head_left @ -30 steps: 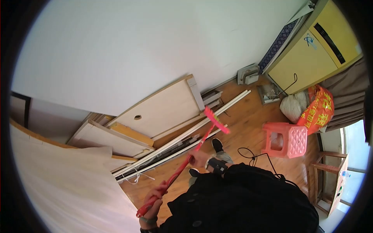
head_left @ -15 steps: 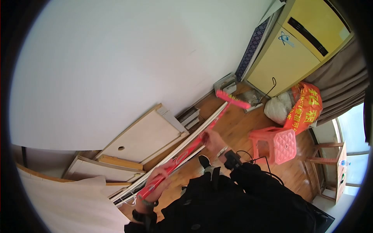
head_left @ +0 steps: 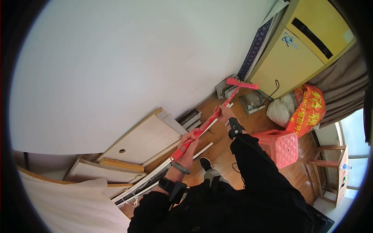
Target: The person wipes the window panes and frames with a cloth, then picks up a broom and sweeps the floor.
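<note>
I see both hands clamped on the pink brush [head_left: 204, 126]: left hand [head_left: 188, 140] near the butt, right hand [head_left: 225, 113] farther up. Its head appears near the floor [head_left: 248, 121]'s far edge; a low, wide swing could snag the rod [head_left: 272, 94] or knock the tray [head_left: 252, 104].

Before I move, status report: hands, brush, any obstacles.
Left hand grips red handle near butt, right hand farther up. Brush head toward yellow cabinet. Pink stool near right sleeve, possible snag.

White wall [head_left: 136, 58], wood floor [head_left: 233, 147] — pink stool [head_left: 286, 149] near bright window [head_left: 355, 136].
</note>
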The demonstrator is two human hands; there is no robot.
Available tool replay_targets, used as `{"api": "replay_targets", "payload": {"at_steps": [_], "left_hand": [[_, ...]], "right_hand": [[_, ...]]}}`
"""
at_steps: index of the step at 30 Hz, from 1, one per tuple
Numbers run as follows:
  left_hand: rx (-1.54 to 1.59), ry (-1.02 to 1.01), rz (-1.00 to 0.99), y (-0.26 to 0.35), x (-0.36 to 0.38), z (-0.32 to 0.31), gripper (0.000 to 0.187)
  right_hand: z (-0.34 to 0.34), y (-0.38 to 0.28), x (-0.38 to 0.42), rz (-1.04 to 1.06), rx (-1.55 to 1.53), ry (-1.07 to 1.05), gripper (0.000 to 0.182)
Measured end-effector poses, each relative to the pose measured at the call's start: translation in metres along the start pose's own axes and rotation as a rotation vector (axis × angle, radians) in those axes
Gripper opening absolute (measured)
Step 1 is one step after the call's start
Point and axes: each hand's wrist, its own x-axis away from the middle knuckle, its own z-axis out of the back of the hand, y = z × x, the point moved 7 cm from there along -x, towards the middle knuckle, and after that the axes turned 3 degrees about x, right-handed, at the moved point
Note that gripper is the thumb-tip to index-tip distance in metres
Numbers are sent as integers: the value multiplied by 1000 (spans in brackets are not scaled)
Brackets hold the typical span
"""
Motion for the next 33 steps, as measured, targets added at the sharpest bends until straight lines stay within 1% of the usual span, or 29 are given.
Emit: {"api": "replay_targets", "payload": {"at_steps": [1,2,4,5,7,9,11,14,15,16,17,18,19,20,22,23,25,26,28,31,33], "left_hand": [[18,16,-18,-3,5,6,15],[18,20,-16,-3,13,11,15],[28,63,-5,5,37,23,14],[27,66,-4,10,50,28,14],[76,225,82,16,78,46,12],[84,228,77,25,102,57,12],[90,237,73,37,124,66,13],[47,207,72,48,145,74,18],[-5,121,27,52,146,72,18],[-57,35,-17,55,148,67,18],[-54,33,-16,57,146,64,18],[-114,-19,9,59,143,57,20],[-175,-72,35,60,137,50,23],[-172,-78,37,58,130,47,23],[-167,-158,-29,47,107,34,19],[-165,-162,-27,39,95,29,19],[-49,-138,11,20,69,22,17],[-48,-137,12,12,57,18,17],[63,-98,37,-3,35,14,14],[57,-39,73,-20,21,14,13],[68,-6,80,-23,28,23,13]], "right_hand": [[6,13,-4,-56,12,40,16],[7,24,-5,-61,14,41,16],[-2,54,-1,-102,-3,-81,17],[-7,67,5,-105,-2,-82,17],[-18,93,24,-128,47,-48,16],[-29,117,44,-147,135,-116,16],[-32,143,61,-148,165,-135,12],[-37,155,104,-203,120,-97,13],[-32,157,105,-202,122,-97,13],[-27,158,106,-200,68,-108,13],[-25,153,111,-198,13,-117,13],[-21,145,113,-195,14,-113,13],[-16,131,113,-154,-13,-93,12],[-14,114,113,-111,-40,-74,11],[-3,82,102,-3,-5,-64,11],[3,68,91,49,19,-73,13],[12,41,71,105,6,-30,16],[15,30,61,104,7,-28,16],[26,17,41,59,102,56,19],[38,25,12,22,65,121,21],[35,38,13,-17,98,117,21]]}}
